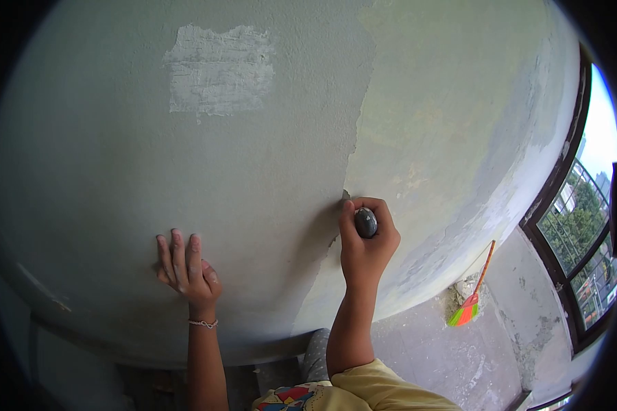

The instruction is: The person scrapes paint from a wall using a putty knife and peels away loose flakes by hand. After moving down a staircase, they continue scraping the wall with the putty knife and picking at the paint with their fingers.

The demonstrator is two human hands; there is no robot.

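Observation:
My right hand (368,236) is closed around a scraper, whose dark grey, rounded handle end (366,222) points towards me. Its blade is mostly hidden behind my fingers, against the wall at the ragged edge of the grey paint layer. Left of that edge the wall (267,171) is coated grey; to the right a paler, yellowish-green surface (432,130) is exposed. My left hand (188,270) rests on the grey coat with its fingers stretched out, holding nothing. Whitish dust marks its fingertips.
A rough white patch (219,70) is on the upper wall. An orange-handled broom (467,308) with red and green bristles leans at the wall's foot on the right. The floor (425,349) is dusty, and a dark-framed window (576,226) stands at far right.

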